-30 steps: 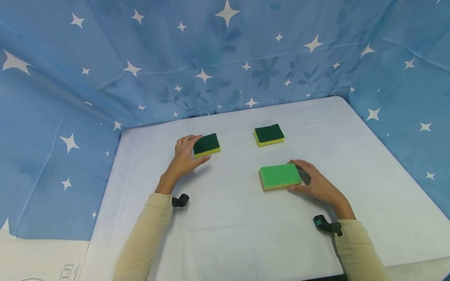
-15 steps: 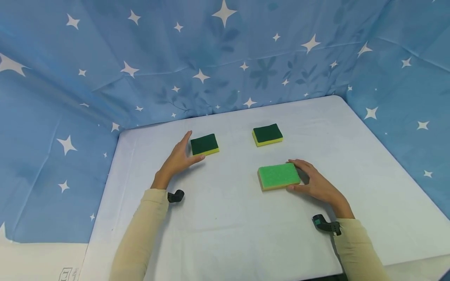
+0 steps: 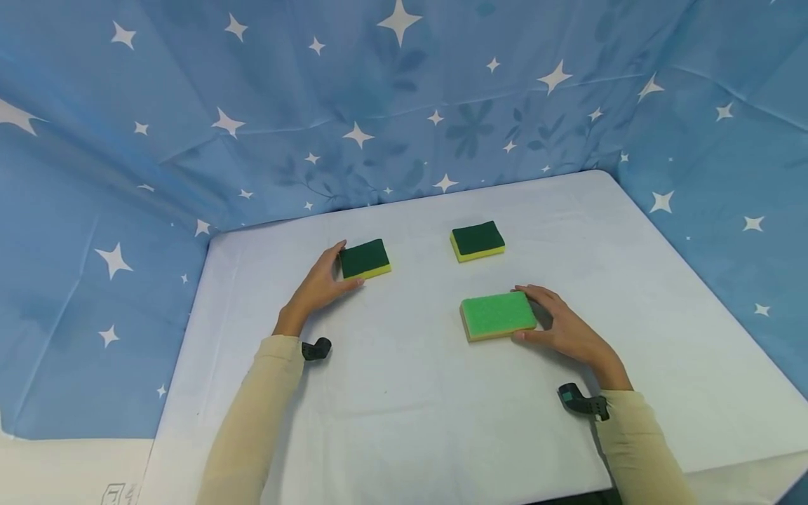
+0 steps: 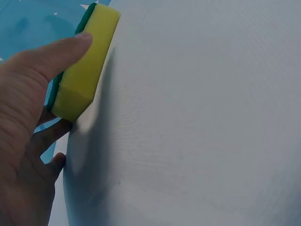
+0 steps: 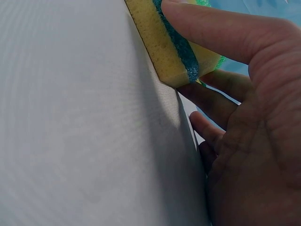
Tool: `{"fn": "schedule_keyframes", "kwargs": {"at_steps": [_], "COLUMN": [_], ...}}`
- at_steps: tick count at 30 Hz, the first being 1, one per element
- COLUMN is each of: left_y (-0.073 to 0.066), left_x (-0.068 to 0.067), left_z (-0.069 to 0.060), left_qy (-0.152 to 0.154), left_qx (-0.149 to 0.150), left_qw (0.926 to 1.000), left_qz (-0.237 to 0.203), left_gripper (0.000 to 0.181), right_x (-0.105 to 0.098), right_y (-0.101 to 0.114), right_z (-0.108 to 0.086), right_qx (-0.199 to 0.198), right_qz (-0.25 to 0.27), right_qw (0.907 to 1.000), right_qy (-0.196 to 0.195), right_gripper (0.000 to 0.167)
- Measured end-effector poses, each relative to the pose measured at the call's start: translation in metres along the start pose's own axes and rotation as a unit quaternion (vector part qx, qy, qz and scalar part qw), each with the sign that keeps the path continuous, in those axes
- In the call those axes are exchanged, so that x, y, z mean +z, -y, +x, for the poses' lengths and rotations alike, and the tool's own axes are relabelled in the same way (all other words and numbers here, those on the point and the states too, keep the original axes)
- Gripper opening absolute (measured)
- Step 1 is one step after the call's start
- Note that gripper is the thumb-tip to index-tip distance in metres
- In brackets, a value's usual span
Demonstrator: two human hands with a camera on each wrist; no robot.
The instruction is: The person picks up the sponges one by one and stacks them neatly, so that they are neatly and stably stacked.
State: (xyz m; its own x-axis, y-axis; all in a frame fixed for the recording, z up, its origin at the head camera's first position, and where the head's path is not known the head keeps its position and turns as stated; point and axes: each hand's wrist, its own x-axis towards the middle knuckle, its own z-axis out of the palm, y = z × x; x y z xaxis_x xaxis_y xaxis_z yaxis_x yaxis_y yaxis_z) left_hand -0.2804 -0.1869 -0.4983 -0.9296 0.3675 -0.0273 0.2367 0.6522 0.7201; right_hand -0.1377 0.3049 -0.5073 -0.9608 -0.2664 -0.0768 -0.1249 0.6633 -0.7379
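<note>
At the left of the table, my left hand point(image 3: 315, 287) pinches a sponge point(image 3: 366, 258) with a dark green scouring side up and a yellow body. In the left wrist view, the thumb lies on the yellow side of this sponge point(image 4: 87, 66). On the right, my right hand point(image 3: 568, 333) grips two stacked sponges by their right end, thumb on the near side. The top sponge point(image 3: 499, 314) has a bright green face. Below it, seen in the right wrist view, the bottom sponge point(image 5: 157, 42) is yellow with a blue-green scouring layer point(image 5: 183, 52).
Another dark green and yellow sponge point(image 3: 477, 240) lies towards the back of the white-covered table point(image 3: 391, 421), beyond the stack. A blue star-printed curtain point(image 3: 404, 140) hangs behind the table and along both sides.
The left hand has drawn back from its sponge, fingers spread, then closed around it again. The right hand keeps its hold on the stack. The view has shifted slightly.
</note>
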Motion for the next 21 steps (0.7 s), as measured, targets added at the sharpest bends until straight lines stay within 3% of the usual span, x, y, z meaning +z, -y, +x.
{"fn": "schedule_keyframes", "kwargs": {"at_steps": [10,21], "left_y": [0.001,0.001], "left_x": [0.004,0.013], "left_z": [0.001,0.001], "left_qy": [-0.016,-0.037], "left_qx": [0.008,0.024], "left_qw": [0.9998,0.9977], "left_qz": [0.006,-0.052], "left_gripper": [0.087,0.082], "right_x": [0.002,0.001], "right_y": [0.000,0.001], "right_z": [-0.001,0.000], "right_qx": [-0.005,0.002], "right_qz": [0.002,0.000], "right_qw": [1.0000,1.0000], "right_qy": [-0.001,0.002], "right_gripper": [0.091,0.090]}}
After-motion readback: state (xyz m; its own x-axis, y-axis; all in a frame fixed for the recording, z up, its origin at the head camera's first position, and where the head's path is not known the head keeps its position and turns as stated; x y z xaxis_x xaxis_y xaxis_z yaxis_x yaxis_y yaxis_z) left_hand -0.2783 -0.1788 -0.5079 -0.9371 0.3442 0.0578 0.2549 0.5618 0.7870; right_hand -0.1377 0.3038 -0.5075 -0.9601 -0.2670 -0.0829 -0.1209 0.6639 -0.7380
